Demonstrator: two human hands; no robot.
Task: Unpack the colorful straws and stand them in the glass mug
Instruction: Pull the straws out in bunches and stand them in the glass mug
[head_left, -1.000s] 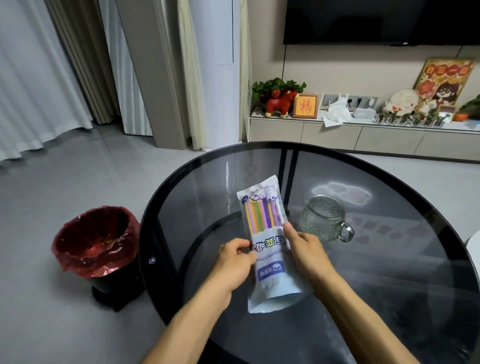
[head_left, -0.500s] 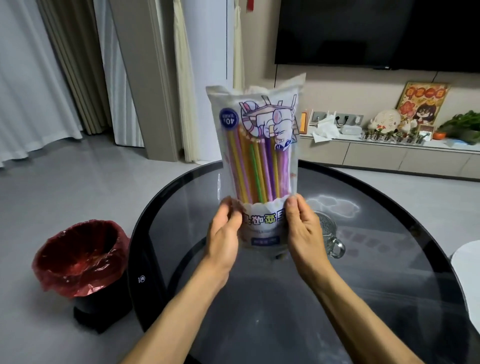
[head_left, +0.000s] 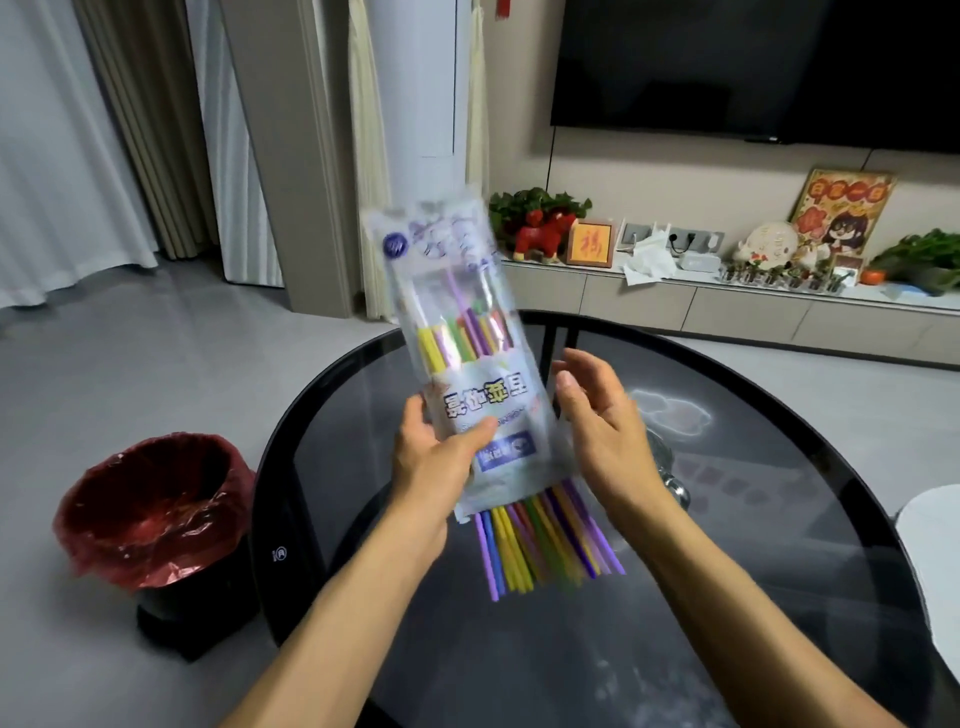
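The plastic straw packet (head_left: 457, 332) hangs upright above the round black glass table (head_left: 779, 519), its open end pointing down. My left hand (head_left: 434, 462) grips the packet's lower part, thumb across the front. Several colorful straws (head_left: 540, 540), purple, yellow, green and blue, stick out of the bottom opening. My right hand (head_left: 600, 431) hovers just right of the packet with fingers loose and holds nothing. The glass mug (head_left: 670, 473) stands on the table behind my right hand; only its rim and handle show.
A black bin lined with a red bag (head_left: 156, 519) stands on the floor left of the table. A white object (head_left: 935, 561) lies at the table's right edge. A low cabinet (head_left: 727, 301) with ornaments runs along the far wall under a television.
My right hand has let go of the packet and moved off to its right. The packet has tilted, and straws now slide out of its bottom end.
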